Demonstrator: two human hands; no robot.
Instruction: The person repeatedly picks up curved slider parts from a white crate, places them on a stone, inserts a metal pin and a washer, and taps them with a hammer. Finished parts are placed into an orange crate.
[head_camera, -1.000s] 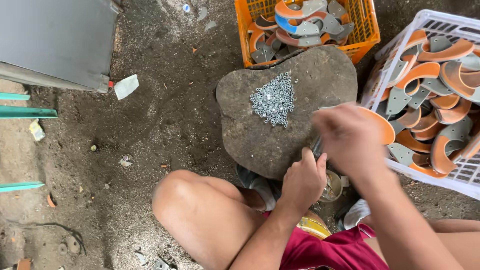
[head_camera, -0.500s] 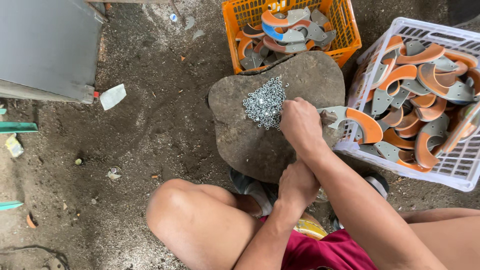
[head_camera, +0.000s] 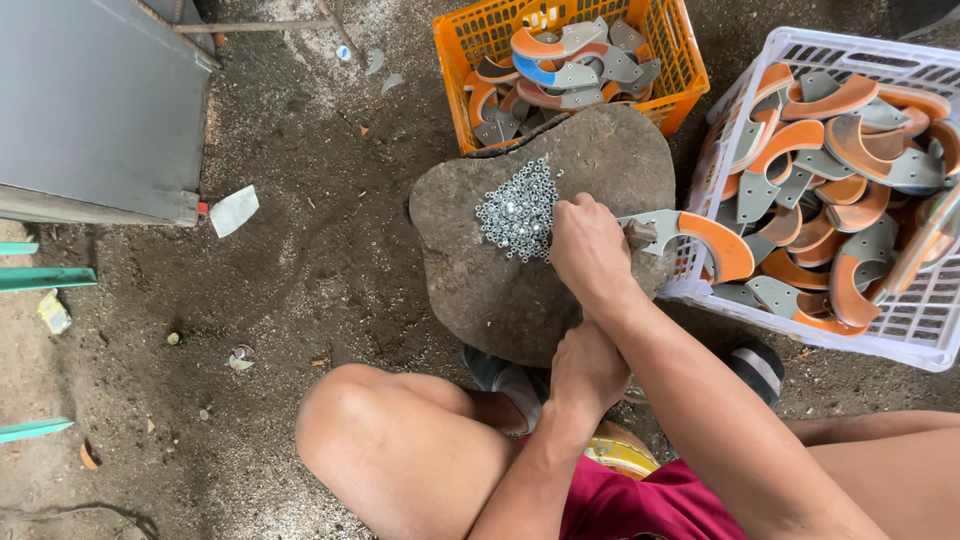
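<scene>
A flat grey stone (head_camera: 500, 290) lies on the dirt in front of me with a heap of small silvery nuts (head_camera: 518, 210) on top. My right hand (head_camera: 590, 250) rests on the stone just right of the heap. It is closed on the grey metal end of a curved grey-and-orange piece (head_camera: 705, 238), which sticks out towards the white crate. My left hand (head_camera: 588, 368) is curled into a fist at the stone's near edge, below the right wrist. Whatever it may hold is hidden.
An orange crate (head_camera: 455, 60) behind the stone and a white crate (head_camera: 900, 335) on the right both hold several similar curved pieces. A grey metal box (head_camera: 95, 110) stands at upper left. My bare left knee (head_camera: 385, 450) is below the stone. Scraps litter the dirt.
My right hand has carried the curved piece from over the white crate leftward onto the stone, beside the nuts. The left hand has stayed at the stone's near edge.
</scene>
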